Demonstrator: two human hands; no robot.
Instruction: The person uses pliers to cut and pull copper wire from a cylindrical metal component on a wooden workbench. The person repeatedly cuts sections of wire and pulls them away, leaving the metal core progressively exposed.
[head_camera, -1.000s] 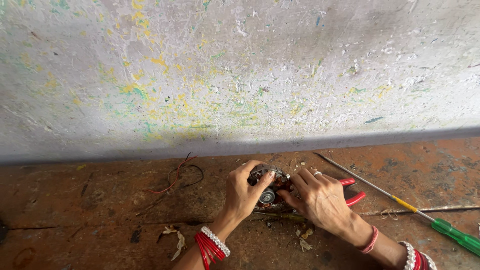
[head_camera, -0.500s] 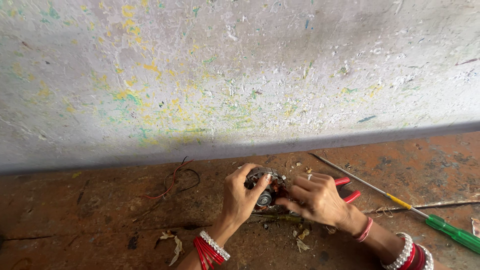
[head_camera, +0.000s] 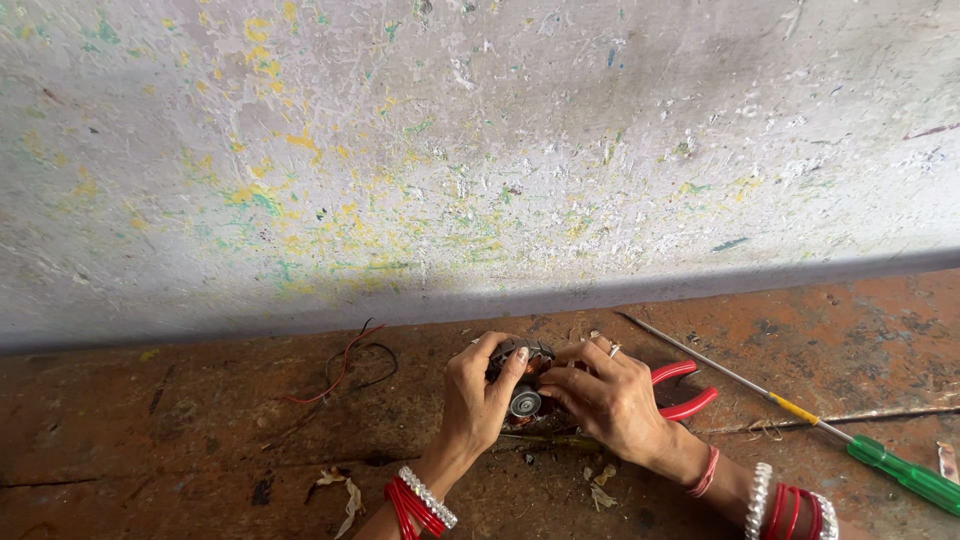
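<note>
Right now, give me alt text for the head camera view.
Both bare hands, left hand and right hand, grip a small round metal motor part on a rust-brown floor, with red-handled pliers and a green-handled screwdriver nearby.

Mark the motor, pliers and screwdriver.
motor (head_camera: 524, 401): head view, on its round shaft end between both hands.
pliers (head_camera: 690, 405): head view, on the lower red handle.
screwdriver (head_camera: 905, 473): head view, on the green handle.
</note>
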